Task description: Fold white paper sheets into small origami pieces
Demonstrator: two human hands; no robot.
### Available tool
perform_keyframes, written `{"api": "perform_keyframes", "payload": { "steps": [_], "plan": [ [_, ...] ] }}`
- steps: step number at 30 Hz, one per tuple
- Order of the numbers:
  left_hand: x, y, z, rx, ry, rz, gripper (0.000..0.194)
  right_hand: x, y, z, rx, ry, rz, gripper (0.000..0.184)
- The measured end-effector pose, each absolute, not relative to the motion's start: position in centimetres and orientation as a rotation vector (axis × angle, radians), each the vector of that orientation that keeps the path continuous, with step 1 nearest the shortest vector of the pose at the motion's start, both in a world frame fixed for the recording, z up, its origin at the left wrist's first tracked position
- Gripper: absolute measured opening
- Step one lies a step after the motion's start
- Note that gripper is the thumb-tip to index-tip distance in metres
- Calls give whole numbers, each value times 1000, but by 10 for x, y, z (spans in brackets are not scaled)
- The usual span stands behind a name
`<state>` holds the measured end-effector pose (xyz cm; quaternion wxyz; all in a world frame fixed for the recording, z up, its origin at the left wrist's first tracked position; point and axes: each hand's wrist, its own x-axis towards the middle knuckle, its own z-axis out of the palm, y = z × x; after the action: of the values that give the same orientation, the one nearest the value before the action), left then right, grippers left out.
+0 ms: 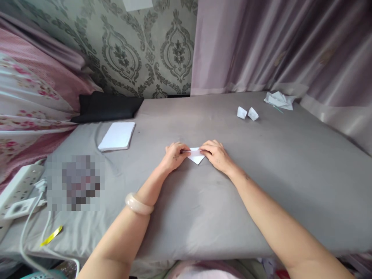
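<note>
A small piece of folded white paper (pixel 197 157) lies between my hands near the middle of the grey cloth surface, with a pointed corner toward me. My left hand (pixel 176 154) pinches its left end between thumb and fingers. At the opposite end, my right hand (pixel 215 154) grips the paper the same way. A straight folded edge runs across the top between the two thumbs. The paper's outer ends are hidden under my fingers.
A stack of white paper (pixel 117 135) lies at left, before a black folded item (pixel 109 107). Two small folded paper pieces (pixel 241 112) stand at back right, near a crumpled paper pile (pixel 279 100). A power strip (pixel 24 186) with cables and a yellow strip (pixel 51 235) are at near left.
</note>
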<state>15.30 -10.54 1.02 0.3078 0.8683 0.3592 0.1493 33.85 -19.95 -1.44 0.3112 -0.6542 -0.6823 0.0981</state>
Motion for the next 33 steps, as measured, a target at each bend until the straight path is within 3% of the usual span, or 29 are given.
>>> {"api": "perform_keyframes", "payload": {
  "steps": [14, 33],
  "plan": [
    [144, -96, 4, 2616, 679, 421, 20, 337, -207, -6, -1751, -2014, 99, 24],
    [138, -109, 20, 2991, 501, 146, 33, 328, -224, 5, -1803, -2174, 11, 33]
  ]
}}
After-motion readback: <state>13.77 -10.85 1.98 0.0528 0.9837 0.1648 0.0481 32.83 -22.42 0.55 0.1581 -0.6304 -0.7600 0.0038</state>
